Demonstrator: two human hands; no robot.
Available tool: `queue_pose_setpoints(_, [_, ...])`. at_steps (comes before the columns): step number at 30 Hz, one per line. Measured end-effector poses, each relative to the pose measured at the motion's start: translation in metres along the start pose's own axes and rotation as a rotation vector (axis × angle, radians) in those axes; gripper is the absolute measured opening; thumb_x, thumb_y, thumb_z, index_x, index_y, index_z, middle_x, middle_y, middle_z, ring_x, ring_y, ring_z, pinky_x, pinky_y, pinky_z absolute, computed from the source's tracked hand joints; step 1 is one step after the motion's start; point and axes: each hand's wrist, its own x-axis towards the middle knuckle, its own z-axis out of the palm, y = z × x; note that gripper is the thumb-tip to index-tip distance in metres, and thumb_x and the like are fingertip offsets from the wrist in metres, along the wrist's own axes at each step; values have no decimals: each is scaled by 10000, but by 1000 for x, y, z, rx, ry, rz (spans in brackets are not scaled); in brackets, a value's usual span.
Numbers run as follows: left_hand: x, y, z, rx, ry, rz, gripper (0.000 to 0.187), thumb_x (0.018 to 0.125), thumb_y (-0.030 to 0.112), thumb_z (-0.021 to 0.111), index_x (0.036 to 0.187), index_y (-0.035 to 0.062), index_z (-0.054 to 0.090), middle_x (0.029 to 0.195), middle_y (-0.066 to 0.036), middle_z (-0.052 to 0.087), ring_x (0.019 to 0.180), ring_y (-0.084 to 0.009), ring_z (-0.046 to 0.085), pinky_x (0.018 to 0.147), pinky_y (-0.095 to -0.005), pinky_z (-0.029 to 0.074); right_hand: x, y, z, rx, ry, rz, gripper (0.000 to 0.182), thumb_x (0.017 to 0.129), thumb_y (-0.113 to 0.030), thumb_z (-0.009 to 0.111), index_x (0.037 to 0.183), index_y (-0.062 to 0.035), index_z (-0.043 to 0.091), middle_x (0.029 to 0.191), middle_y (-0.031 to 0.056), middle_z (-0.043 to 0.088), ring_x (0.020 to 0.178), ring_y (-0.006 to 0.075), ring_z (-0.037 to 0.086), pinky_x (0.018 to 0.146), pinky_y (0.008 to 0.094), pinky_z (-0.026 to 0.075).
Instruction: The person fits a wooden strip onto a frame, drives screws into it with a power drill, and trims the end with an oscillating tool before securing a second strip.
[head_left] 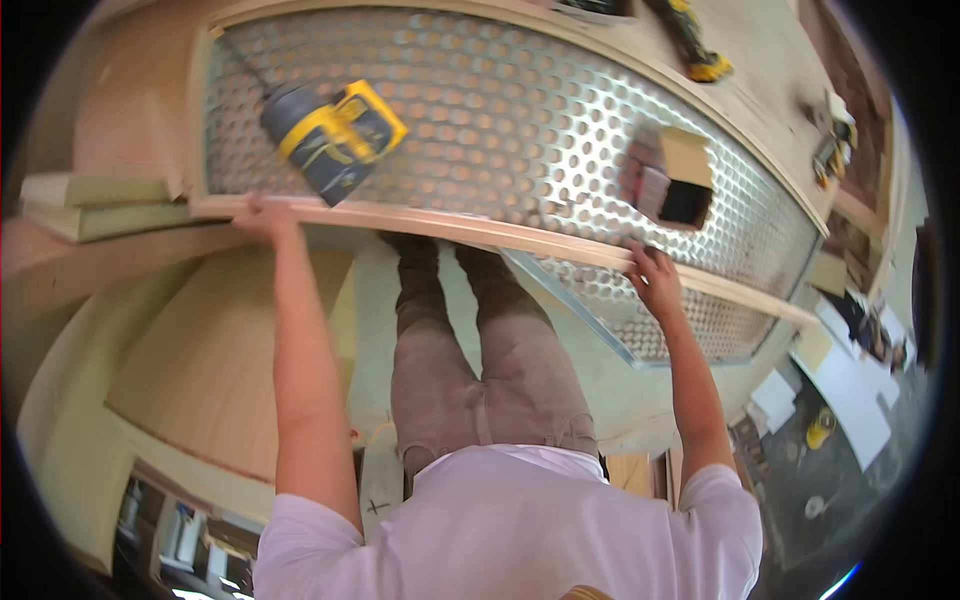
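A long, thin wooden strip [450, 224] runs along the near edge of a perforated metal sheet [500, 130] on the bench. My left hand [266, 218] is closed on the strip near its left end, slightly blurred. Further right, my right hand [655, 282] grips the same strip, fingertips over its top edge. Between my hands and beyond the strip, a yellow-and-black cordless power tool [330, 140] lies on the sheet near my left hand. An open cardboard box [685, 165] with blurred contents sits on the sheet beyond my right hand.
Another yellow-and-black tool [690, 40] lies at the far side of the bench. Stacked boards [100, 205] are at the left. A metal-edged perforated piece [640, 320] hangs below the strip at right. White sheets [850, 380] and a yellow item [820, 428] lie on the floor.
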Motion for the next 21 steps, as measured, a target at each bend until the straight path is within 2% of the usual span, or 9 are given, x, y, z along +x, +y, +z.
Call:
queue_pose_setpoints(3, [101,-105,13,-311,-27,116,157,880,68,635,936,-28,746,838,-102,701,648,-210,570,606,-406,501,0,-11,10,167,-42,211,520,873,-109,719,1375,-217,638,1172,114,662,1093,342,607,968,468,489])
queue_pose_setpoints(4, [86,-88,8,-131,-107,87,209,916,180,672,771,32,702,729,-84,671,628,-242,600,568,-414,533,-2,-10,14,81,-35,194,490,883,-151,712,1365,-206,642,1177,118,662,1113,345,598,983,472,478])
queue_pose_setpoints(5, [79,-77,8,-209,-155,33,199,854,108,662,961,-22,769,882,-128,730,736,-260,659,694,-438,589,-2,-4,16,55,24,101,519,870,-162,744,1376,-192,634,1096,108,665,1024,335,621,916,449,514])
queue_pose_setpoints(10, [56,-44,19,-68,103,-234,204,826,149,705,923,-25,749,895,-149,750,735,-274,696,680,-444,618,-21,4,-3,-49,-59,161,552,881,-223,738,1413,-224,595,1066,116,660,1039,327,624,950,453,513])
queue_pose_setpoints(11, [88,-92,19,-126,-195,96,143,870,146,682,886,7,712,846,-97,725,691,-238,671,636,-420,601,-7,2,3,-5,-109,133,545,883,-215,735,1411,-221,598,1074,119,661,1043,329,623,954,454,512])
queue_pose_setpoints(14, [46,-65,24,-135,-111,63,381,939,257,627,1184,-19,532,1107,-193,643,986,-339,609,868,-460,512,-7,0,12,145,-52,159,545,863,-38,743,1384,-154,637,1174,164,669,1019,367,619,923,462,529])
queue_pose_setpoints(15, [29,-45,25,-113,-55,19,474,962,294,609,1283,-28,473,1195,-225,616,1084,-373,589,946,-473,483,-15,11,23,147,-123,277,585,854,-57,750,1412,-178,622,1220,178,664,1122,373,609,999,477,503])
queue_pose_setpoints(17, [7,-17,5,-92,61,-78,666,1008,367,572,1482,-46,353,1369,-288,561,1281,-440,548,1101,-500,423,-2,5,19,54,-149,160,589,890,-107,738,1454,-204,601,1190,209,657,1100,398,605,978,480,490])
queue_pose_setpoints(21, [-18,25,0,-98,262,-109,608,991,323,616,1387,-88,406,1222,-309,632,1103,-437,648,950,-487,504,-2,2,4,-39,-128,37,596,880,-59,682,1456,-73,528,1216,222,633,1100,428,577,972,517,466])
